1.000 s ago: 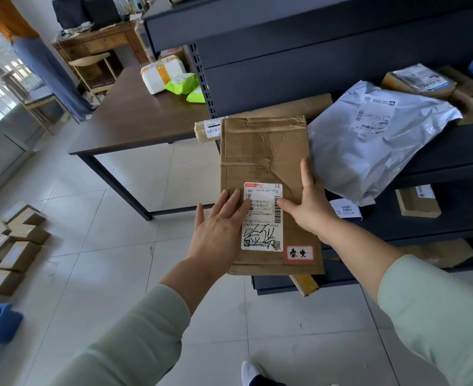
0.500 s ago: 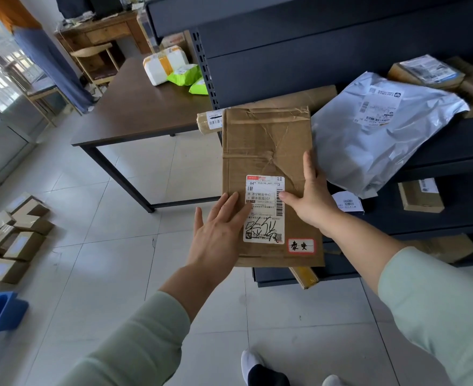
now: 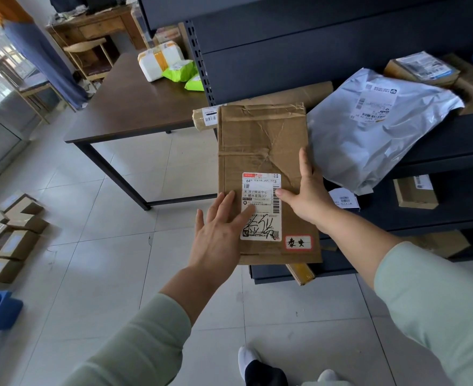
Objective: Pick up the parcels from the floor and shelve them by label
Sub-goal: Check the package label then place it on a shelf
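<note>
Cardboard parcel at the shelf edge, right grip clamped on its side, left grip flat, fingers apart, on top. Bag shelved; boxes lie on the floor.

Brown table — wooden chair and desk behind.

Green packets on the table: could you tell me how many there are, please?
2. One green packet lies beside the white-and-yellow parcel; the other sits nearer, by the shelf upright, which may hide more.
</note>
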